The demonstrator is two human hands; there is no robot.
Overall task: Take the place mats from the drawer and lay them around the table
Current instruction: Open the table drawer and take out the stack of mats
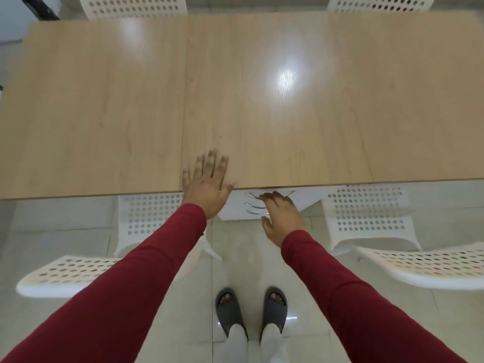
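Observation:
A light wooden table (pixel 262 100) fills the upper half of the head view. Under its near edge sits a white drawer unit (pixel 235 209) with three curved silver handles (pixel 252 205). My left hand (pixel 207 184) lies flat on the table's near edge, fingers spread, holding nothing. My right hand (pixel 281 218) reaches below the table edge, its fingertips at the top silver handle, fingers slightly curled; I cannot tell if they grip it. The drawers look closed. No place mats are in view.
White perforated plastic chairs stand at my near left (pixel 86 268) and near right (pixel 424 263), with two more at the table's far side (pixel 133 6). My feet in dark slippers (pixel 251 313) stand on the pale tiled floor between the near chairs.

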